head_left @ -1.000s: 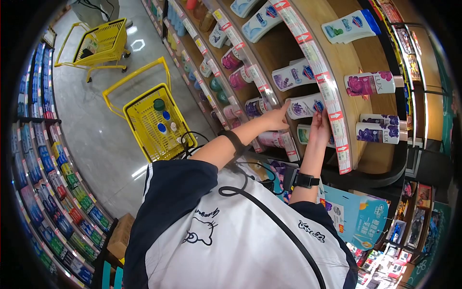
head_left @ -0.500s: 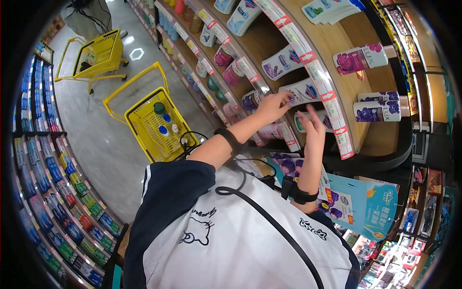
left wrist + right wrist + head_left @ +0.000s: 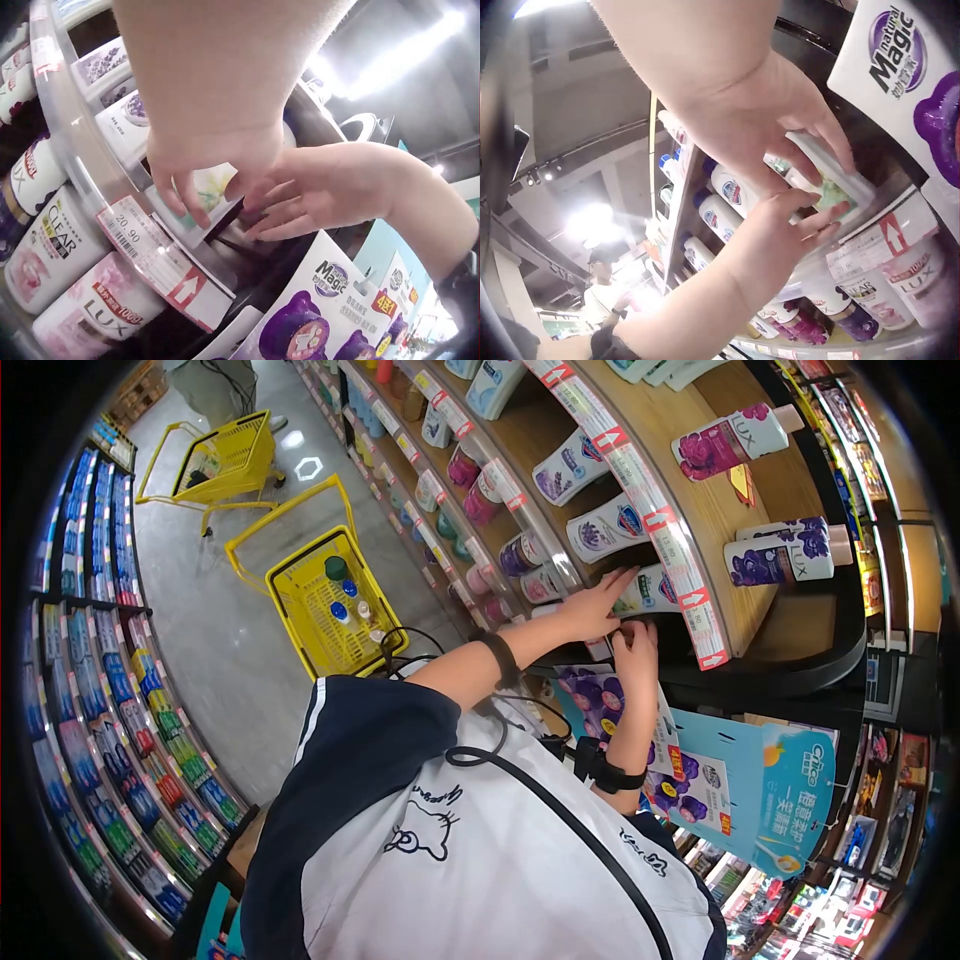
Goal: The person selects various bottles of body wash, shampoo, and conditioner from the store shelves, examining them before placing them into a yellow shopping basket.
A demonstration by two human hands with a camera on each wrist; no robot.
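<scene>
Grey floor (image 3: 230,595) runs beside curved store shelves (image 3: 745,535) edged with red-arrow price strips (image 3: 655,515), and on it stands a yellow cart (image 3: 287,622) holding a green-topped item (image 3: 336,568) and 2 blue-topped ones, with another yellow cart (image 3: 232,458) beyond. White bottle (image 3: 648,591) with a green-and-yellow label lies on the shelf level under both hands, its front end close to the shelf edge. Left hand (image 3: 590,612) reaches over it, fingers spaced apart and a little bent — the right wrist view shows their tips on the label. Right hand (image 3: 637,660) sits just beside, at the side of the bottle, its fingers loosely bent and moderately wide, thumb apart; how firmly they touch the bottle, I cannot tell. Next to the bottle on the same level lie 2 lavender-label bottles (image 3: 608,529), while pink and purple LUX bottles (image 3: 785,557) rest on the level above. Left wrist view shows a CLEAR bottle (image 3: 54,247) and a pink LUX bottle (image 3: 94,309) below a price tag (image 3: 126,231) reading 20.90. Near the right hand hangs a white Magic pack (image 3: 334,289) with purple shapes.
</scene>
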